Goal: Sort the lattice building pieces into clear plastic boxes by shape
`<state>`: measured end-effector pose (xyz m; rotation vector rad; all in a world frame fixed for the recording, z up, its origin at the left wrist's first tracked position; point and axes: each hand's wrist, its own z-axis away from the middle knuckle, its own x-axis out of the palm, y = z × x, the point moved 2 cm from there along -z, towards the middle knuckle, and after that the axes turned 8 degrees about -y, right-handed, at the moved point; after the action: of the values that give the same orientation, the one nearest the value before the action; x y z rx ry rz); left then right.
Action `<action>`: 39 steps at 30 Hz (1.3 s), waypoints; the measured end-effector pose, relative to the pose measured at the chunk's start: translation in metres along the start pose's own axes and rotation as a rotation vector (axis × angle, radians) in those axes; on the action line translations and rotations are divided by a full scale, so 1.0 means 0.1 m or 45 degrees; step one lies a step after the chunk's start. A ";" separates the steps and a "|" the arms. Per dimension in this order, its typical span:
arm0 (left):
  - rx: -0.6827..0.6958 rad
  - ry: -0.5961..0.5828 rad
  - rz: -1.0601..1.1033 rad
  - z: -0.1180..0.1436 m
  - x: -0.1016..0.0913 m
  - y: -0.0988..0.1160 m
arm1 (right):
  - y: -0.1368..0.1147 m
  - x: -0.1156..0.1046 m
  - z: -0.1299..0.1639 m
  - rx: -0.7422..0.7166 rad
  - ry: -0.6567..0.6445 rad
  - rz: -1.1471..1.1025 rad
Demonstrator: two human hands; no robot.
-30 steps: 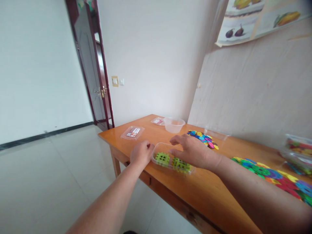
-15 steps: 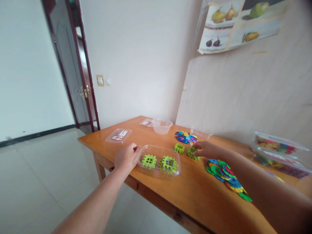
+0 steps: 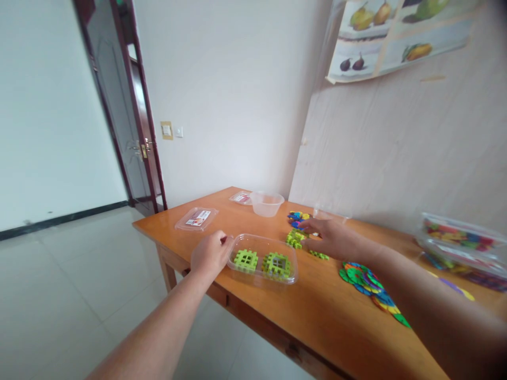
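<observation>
Gripping the clear tray (image 3: 262, 259) at its near-left rim, left hand (image 3: 210, 254) stayed closed on it | right hand (image 3: 331, 237) had moved from one green block (image 3: 319, 255) to another (image 3: 295, 238), fingers loosely open, grasp unclear | two green blocks inside tray.

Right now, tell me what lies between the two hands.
In the head view, the clear tray with two green blocks lies between the left hand, touching its rim, and the right hand.

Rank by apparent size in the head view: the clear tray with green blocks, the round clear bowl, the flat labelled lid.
1. clear tray, largest, though nearest the camera.
2. labelled lid.
3. round bowl, close to the lid and farther off, so unsure.
</observation>
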<state>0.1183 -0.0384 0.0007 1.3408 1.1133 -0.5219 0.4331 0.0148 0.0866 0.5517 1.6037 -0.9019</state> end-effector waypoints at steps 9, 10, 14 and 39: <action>0.032 0.007 0.013 0.03 -0.02 0.01 | -0.76 0.09 0.17 -0.267 -0.055 0.261; 0.031 0.009 0.011 0.03 -0.02 0.01 | -0.75 0.10 0.19 -0.265 -0.061 0.276; 0.042 0.010 0.007 0.02 -0.01 0.00 | -0.60 0.07 0.19 -0.234 -0.041 0.241; 0.000 -0.018 -0.016 -0.02 -0.03 0.01 | 0.55 0.06 -0.03 0.132 -0.031 0.078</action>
<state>0.1174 -0.0370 0.0036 1.3293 1.1107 -0.5395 0.4718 0.0493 0.0664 0.6563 1.5167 -0.9463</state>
